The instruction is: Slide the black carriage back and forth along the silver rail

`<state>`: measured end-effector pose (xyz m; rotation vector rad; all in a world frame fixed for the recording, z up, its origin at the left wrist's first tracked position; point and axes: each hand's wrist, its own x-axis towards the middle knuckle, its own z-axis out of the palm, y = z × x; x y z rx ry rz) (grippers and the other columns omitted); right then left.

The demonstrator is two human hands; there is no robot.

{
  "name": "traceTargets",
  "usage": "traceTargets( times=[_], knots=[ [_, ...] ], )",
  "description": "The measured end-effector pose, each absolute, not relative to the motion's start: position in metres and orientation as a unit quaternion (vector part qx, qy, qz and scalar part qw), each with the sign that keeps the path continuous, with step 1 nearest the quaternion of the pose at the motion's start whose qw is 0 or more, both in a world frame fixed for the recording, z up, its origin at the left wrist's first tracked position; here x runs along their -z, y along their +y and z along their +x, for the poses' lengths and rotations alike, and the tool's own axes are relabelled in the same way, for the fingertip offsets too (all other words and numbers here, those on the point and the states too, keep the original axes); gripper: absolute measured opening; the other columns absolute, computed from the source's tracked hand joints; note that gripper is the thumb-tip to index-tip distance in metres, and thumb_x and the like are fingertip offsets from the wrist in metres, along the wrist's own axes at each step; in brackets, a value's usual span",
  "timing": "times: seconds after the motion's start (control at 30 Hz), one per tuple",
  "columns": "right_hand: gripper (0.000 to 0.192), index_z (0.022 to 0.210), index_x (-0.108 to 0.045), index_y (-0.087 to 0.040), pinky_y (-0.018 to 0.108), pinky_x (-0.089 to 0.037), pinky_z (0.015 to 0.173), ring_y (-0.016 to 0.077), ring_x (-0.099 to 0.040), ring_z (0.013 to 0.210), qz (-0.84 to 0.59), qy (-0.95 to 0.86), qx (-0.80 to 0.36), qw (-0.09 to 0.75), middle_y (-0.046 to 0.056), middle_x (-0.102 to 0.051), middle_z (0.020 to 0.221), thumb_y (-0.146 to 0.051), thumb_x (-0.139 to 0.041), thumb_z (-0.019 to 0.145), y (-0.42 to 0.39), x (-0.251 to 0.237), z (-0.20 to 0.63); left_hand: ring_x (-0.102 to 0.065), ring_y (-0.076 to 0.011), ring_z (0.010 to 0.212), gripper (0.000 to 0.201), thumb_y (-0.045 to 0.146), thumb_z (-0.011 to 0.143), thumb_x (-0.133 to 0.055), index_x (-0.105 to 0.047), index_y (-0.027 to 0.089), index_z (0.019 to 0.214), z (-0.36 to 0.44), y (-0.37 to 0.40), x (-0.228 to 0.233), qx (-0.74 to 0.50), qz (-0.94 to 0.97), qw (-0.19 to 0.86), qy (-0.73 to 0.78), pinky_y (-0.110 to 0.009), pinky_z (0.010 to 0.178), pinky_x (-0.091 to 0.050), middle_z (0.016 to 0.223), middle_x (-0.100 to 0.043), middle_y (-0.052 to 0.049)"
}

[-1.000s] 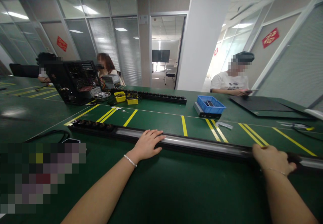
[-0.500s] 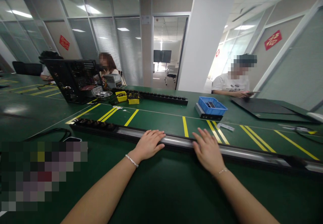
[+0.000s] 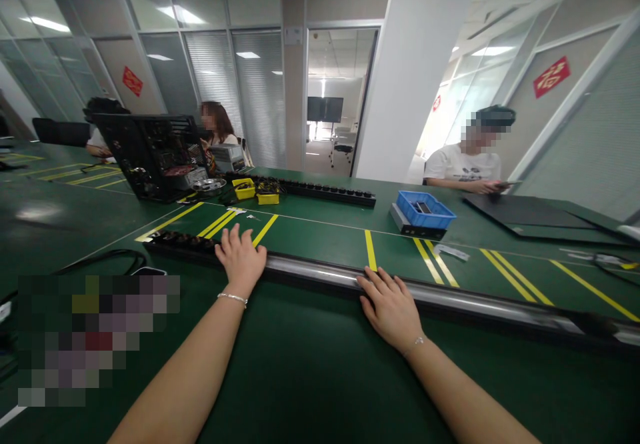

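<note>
From the wearer's position, a long black bar [image 3: 315, 273] crosses the green table [image 3: 310, 377] from ten to two o'clock. Left hand [image 3: 240, 257], at eleven: open, fingers spread over the bar beside its round sockets [image 3: 183, 239]; firm contact cannot be confirmed. Right hand [image 3: 393, 307], at one: open, fingers laid on the bar, not gripping. Blue tray [image 3: 435, 220]: farther off, at one.

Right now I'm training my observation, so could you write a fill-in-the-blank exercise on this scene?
1. At the bar, the hand nearer the tray is the ____ one.
2. The tray's colour is ____.
3. The small yellow boxes number ____.
Missing words: right; blue; two.
</note>
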<state>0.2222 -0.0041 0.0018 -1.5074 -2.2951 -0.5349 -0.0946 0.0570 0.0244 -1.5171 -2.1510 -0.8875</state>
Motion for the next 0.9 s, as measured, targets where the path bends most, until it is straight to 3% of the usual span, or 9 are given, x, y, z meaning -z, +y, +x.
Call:
traceTargets(
  times=[0.3, 0.7, 0.9],
  knots=[
    [0.037, 0.121, -0.055, -0.028, 0.042, -0.033, 0.097, 0.025, -0.041, 0.123, -0.526, -0.811, 0.19, 0.172, 0.001, -0.047, 0.135, -0.035, -0.042, 0.087, -0.004, -0.003, 0.223, -0.034, -0.0347, 0.12, 0.034, 0.03, 0.078, -0.048, -0.062, 0.016, 0.106, -0.114, 0.061, -0.018, 0.262, -0.508, 0.123, -0.811, -0.051, 0.096, -0.031, 0.122, -0.056, -0.011],
    [0.035, 0.118, -0.057, -0.029, 0.039, -0.036, 0.093, 0.0242, -0.041, 0.122, -0.525, -0.811, 0.187, 0.177, 0.0, -0.047, 0.135, -0.036, -0.042, 0.087, -0.004, -0.004, 0.222, -0.048, -0.0293, 0.103, 0.028, 0.023, 0.08, -0.045, -0.061, 0.018, 0.101, -0.114, 0.059, -0.021, 0.272, -0.53, 0.13, -0.792, -0.041, 0.08, -0.043, 0.114, -0.057, -0.01],
    [0.035, 0.117, -0.057, -0.029, 0.038, -0.036, 0.092, 0.0232, -0.04, 0.123, -0.527, -0.81, 0.187, 0.176, 0.0, -0.047, 0.135, -0.035, -0.042, 0.087, -0.004, -0.005, 0.222, -0.048, -0.0293, 0.105, 0.031, 0.022, 0.08, -0.044, -0.057, 0.016, 0.108, -0.112, 0.059, -0.023, 0.275, -0.521, 0.124, -0.798, -0.041, 0.083, -0.042, 0.116, -0.056, -0.012]
  ],
)
